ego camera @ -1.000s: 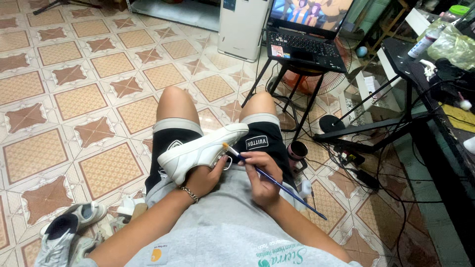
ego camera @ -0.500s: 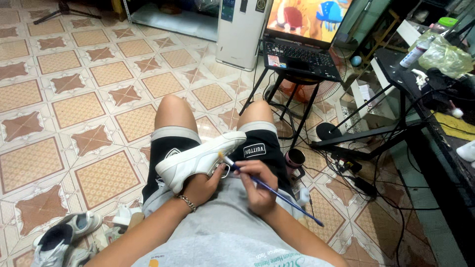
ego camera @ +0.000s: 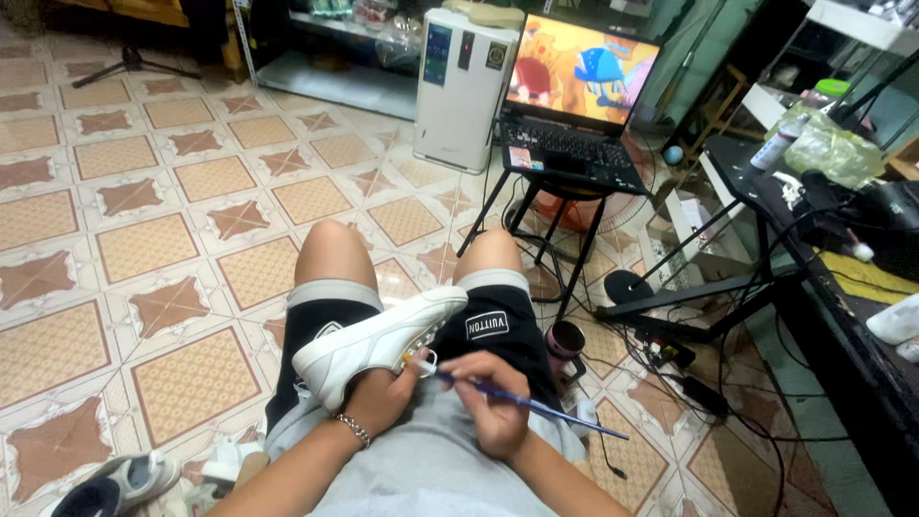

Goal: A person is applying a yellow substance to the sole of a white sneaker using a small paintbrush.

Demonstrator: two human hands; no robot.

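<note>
Floor: patterned beige-and-brown tiled floor (ego camera: 144, 239) fills the left half of the frame, under my bare knees.
Tabletop: dark cluttered tabletop (ego camera: 842, 287) runs down the right edge, with cables trailing below it.
White unit: tall white box-shaped appliance (ego camera: 459, 91) stands at upper centre, just left of the laptop.
Laptop: open black laptop (ego camera: 574, 105) with a bright cartoon on its screen sits on a black folding stand, upper centre-right.
Shoe in hand: white leather sneaker (ego camera: 373, 345) lies across my lap at centre, sole turned toward the left, toe pointing up right over my black shorts.
Spare shoe: grey-and-white sneaker (ego camera: 120, 482) rests on the floor at the lower left corner.
Left hand: my left hand (ego camera: 383, 397) is under the white sneaker's heel end, fingers clamped on it from below; a metal bracelet sits on the wrist.
Right hand: my right hand (ego camera: 493, 407) is just right of the sneaker, fingers pinched together on the brush.
Brush: thin blue-handled paintbrush (ego camera: 536, 407) slants from lower right up to the left, its tip touching the sneaker's edge.
</note>
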